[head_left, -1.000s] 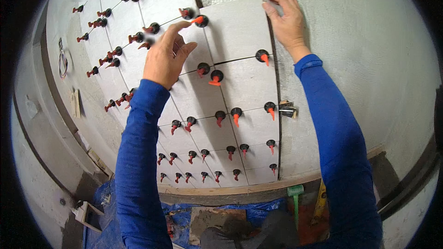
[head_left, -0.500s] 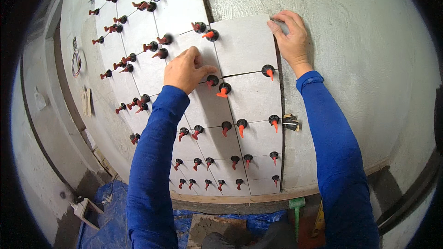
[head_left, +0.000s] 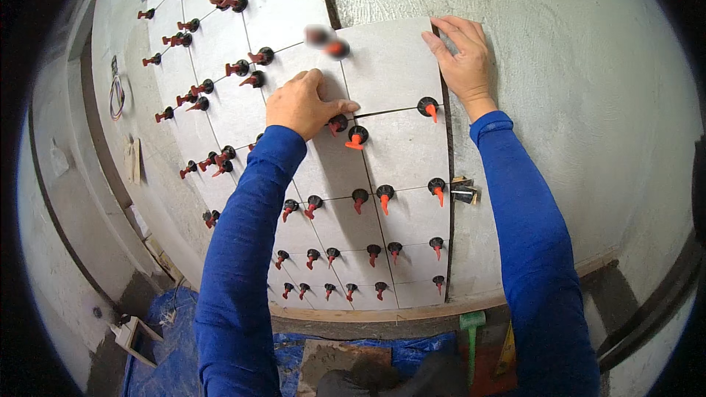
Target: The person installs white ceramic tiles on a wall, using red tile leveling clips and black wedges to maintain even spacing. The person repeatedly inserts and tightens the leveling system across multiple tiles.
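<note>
1. Currently both hands lie on the top tile (head_left: 386, 66), the uppermost piece of the right-hand column on the wall.
2. Left hand (head_left: 301, 106): knuckles bent, fingers curled loosely, resting flat against the tile's lower left corner. Its thumb tip points at a black-capped clip (head_left: 338, 123) just beside it; I cannot tell whether thumb and clip touch. Nothing is gripped.
3. Right hand (head_left: 463, 62): fingers spread open and pressed flat along the tile's right edge, half on the tile, half on the bare grey plaster (head_left: 573, 81) beyond it. Nothing is held.
4. Done, as far as visible: below the fingers the column is tiled down to a wooden batten (head_left: 382, 314), and the joints carry rows of levelling clips with orange wedges (head_left: 356, 140). Left of the left hand the wall is tiled too, with darker red clips (head_left: 239, 68).
5. Judged state: the top tile is on the wall and sits square to its neighbour below; a clip (head_left: 429, 106) is in the joint just under the right wrist.
6. Left to do, by judgement: plaster right of the right-hand fingers and above the tile is untiled.
7. Below the forearms: blue sheet (head_left: 158, 345), green-headed mallet (head_left: 471, 323).
</note>
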{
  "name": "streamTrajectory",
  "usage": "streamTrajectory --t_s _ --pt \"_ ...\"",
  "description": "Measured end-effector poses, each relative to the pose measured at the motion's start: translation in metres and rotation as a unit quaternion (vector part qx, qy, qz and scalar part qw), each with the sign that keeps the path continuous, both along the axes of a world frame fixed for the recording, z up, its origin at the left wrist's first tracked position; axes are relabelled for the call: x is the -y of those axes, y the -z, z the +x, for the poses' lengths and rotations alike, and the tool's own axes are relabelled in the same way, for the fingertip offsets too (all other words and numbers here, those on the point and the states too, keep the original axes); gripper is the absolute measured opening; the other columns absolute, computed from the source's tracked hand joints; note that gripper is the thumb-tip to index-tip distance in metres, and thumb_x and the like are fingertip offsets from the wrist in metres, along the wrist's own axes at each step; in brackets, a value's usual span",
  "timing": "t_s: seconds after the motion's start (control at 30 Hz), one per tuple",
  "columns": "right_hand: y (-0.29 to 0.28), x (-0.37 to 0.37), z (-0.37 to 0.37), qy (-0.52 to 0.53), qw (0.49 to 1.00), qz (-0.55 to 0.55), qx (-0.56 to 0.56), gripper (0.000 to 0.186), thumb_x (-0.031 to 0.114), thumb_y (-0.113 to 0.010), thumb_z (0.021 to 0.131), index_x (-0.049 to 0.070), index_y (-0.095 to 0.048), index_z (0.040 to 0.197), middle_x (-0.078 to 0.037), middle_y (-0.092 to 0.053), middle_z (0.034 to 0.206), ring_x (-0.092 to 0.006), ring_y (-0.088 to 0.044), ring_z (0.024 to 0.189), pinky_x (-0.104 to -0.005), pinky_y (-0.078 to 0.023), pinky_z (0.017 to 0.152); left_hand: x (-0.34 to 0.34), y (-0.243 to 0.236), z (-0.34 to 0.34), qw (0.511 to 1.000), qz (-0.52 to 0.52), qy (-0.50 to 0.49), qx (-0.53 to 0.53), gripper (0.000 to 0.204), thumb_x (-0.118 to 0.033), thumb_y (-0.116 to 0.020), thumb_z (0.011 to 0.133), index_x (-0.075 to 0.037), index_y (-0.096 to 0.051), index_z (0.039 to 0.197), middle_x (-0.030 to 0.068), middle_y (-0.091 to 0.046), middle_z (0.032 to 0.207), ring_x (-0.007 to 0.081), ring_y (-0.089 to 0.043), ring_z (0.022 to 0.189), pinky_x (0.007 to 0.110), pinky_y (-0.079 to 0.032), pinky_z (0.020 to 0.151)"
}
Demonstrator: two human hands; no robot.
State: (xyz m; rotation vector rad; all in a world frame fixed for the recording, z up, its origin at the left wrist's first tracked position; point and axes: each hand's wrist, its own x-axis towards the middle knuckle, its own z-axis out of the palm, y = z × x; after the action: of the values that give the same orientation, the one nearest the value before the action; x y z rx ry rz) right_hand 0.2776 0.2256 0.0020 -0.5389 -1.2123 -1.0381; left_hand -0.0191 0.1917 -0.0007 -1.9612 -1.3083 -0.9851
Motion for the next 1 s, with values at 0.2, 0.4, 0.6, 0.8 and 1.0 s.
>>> streamTrajectory --t_s 0.2,0.4,0.6,0.8,1.0 --pt "-0.002 -0.005 0.001 0.008 0.999 0.038 0.019 0.031 0.031 -0.08 0.089 0.008 -0.08 0.109 -0.005 -0.073 0.11 -0.0247 -0.062 0.108 -0.0376 -0.052 0.094 0.0 -0.003 0.001 1.0 -0.014 -0.017 -0.005 0.076 -0.073 -0.086 0.065 -0.006 -0.071 0.098 0.0101 -0.073 0.09 0.025 -0.074 0.085 0.036 -0.058 0.076" --pt "-0.002 -0.007 0.001 0.029 0.998 0.057 0.027 0.03 0.03 -0.08 0.089 0.008 -0.08 0.109 -0.005 -0.074 0.11 -0.024 -0.063 0.105 -0.0372 -0.051 0.094 0.001 -0.003 0.0 1.0 0.013 0.004 -0.006 0.075 -0.074 -0.086 0.064 -0.006 -0.068 0.091 0.009 -0.073 0.086 0.0253 -0.073 0.08 0.036 -0.058 0.073" --pt "-0.001 -0.004 0.001 0.033 0.998 0.045 0.029 0.033 0.03 -0.08 0.088 0.009 -0.079 0.114 -0.004 -0.074 0.112 -0.0242 -0.063 0.106 -0.0375 -0.051 0.095 -0.005 -0.002 -0.001 1.0 -0.005 -0.004 -0.008 0.073 -0.073 -0.085 0.066 -0.007 -0.068 0.09 0.008 -0.071 0.084 0.025 -0.073 0.08 0.037 -0.058 0.074" --pt "-0.003 -0.001 -0.003 0.044 0.998 0.038 0.038 0.035 0.028 -0.08 0.088 0.012 -0.078 0.12 -0.004 -0.074 0.116 -0.0248 -0.063 0.108 -0.0373 -0.05 0.097 -0.008 0.0 -0.003 0.998 0.056 0.026 -0.017 0.071 -0.068 -0.088 0.065 -0.004 -0.068 0.087 0.0122 -0.071 0.081 0.0265 -0.072 0.075 0.039 -0.056 0.068" --pt "0.001 -0.001 0.007 0.065 0.996 0.024 0.051 0.037 0.03 -0.076 0.092 0.014 -0.076 0.125 -0.005 -0.074 0.118 -0.0245 -0.063 0.114 -0.0391 -0.049 0.101 -0.008 -0.004 -0.001 0.999 0.041 0.012 -0.034 0.072 -0.07 -0.086 0.066 -0.005 -0.071 0.094 0.0117 -0.073 0.085 0.0279 -0.073 0.08 0.041 -0.057 0.07"
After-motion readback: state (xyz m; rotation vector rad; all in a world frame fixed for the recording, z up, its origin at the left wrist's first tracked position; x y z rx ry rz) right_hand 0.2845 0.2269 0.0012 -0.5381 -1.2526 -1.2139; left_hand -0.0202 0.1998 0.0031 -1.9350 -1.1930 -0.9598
